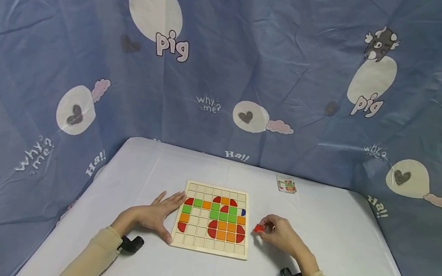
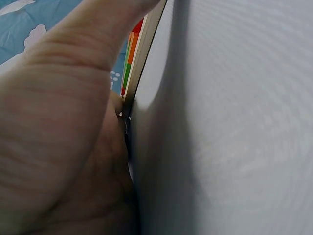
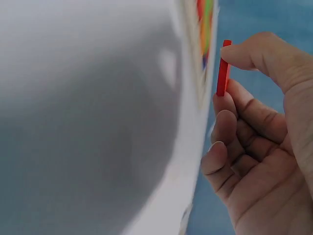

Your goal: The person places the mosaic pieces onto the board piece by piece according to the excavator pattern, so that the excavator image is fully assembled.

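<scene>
A wooden grid board (image 1: pixel 210 248) lies on the white table, partly filled with red, orange and green tiles (image 1: pixel 223 216). My left hand (image 1: pixel 156 217) lies flat against the board's left edge, fingers straight, thumb along the near corner. In the left wrist view the palm (image 2: pixel 63 122) fills the frame beside the board's edge (image 2: pixel 142 54). Just off the board's right edge, my right hand (image 1: pixel 279 234) pinches a small red tile (image 1: pixel 259 228). The right wrist view shows that red tile (image 3: pixel 223 68) edge-on between thumb and forefinger.
A small picture card (image 1: pixel 286 185) lies at the table's far right. A blue cartoon-print cloth (image 1: pixel 233 62) hangs behind and around the white table (image 1: pixel 337 253). Black wrist cameras (image 1: pixel 130 245) sit on both forearms.
</scene>
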Demonstrator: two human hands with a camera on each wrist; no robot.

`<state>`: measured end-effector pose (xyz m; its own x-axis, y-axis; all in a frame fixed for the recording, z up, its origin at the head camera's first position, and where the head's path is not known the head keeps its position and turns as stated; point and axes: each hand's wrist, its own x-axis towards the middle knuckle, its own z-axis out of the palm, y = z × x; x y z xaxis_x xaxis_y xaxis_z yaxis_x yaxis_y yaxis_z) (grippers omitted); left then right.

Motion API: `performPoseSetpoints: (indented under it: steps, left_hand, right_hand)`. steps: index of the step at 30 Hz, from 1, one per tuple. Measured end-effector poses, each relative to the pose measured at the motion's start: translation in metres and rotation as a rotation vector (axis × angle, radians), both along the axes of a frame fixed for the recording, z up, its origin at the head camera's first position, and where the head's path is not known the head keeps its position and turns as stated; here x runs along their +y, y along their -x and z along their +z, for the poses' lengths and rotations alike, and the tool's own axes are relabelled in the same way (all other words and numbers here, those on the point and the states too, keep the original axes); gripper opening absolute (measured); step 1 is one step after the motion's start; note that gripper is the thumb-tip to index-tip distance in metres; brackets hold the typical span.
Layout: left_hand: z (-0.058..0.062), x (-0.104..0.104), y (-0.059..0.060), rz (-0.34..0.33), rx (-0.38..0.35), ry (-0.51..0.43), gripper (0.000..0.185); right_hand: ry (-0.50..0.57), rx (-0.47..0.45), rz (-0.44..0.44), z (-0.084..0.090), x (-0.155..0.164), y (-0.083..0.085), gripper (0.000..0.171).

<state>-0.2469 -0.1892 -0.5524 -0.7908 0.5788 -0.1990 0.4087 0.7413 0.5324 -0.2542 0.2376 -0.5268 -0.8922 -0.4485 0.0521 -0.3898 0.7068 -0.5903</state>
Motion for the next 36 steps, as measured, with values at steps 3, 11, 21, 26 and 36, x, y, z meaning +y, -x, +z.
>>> performPoseSetpoints:
  steps: [3,11,21,26,36]
  left_hand:
    - [0.0,0.001,0.0,0.004,0.001,0.002,0.135]
    - [0.003,0.001,0.002,-0.007,-0.005,-0.007,0.134]
    - [0.003,-0.002,0.001,-0.006,-0.007,-0.011,0.134]
    - [0.002,-0.002,-0.001,-0.012,-0.01,-0.005,0.132]
    - [0.002,-0.002,-0.001,-0.018,-0.005,0.005,0.132]
  right_hand:
    - [0.0,0.022,0.069,0.006,-0.028,-0.004,0.018]
    - [-0.051,0.069,0.264,0.019,-0.105,-0.018,0.021]
    - [-0.18,0.101,0.349,0.009,-0.165,-0.018,0.017]
    - [-0.209,0.083,0.335,0.003,-0.177,-0.013,0.012]
    - [-0.217,0.105,0.358,0.001,-0.188,-0.011,0.017]
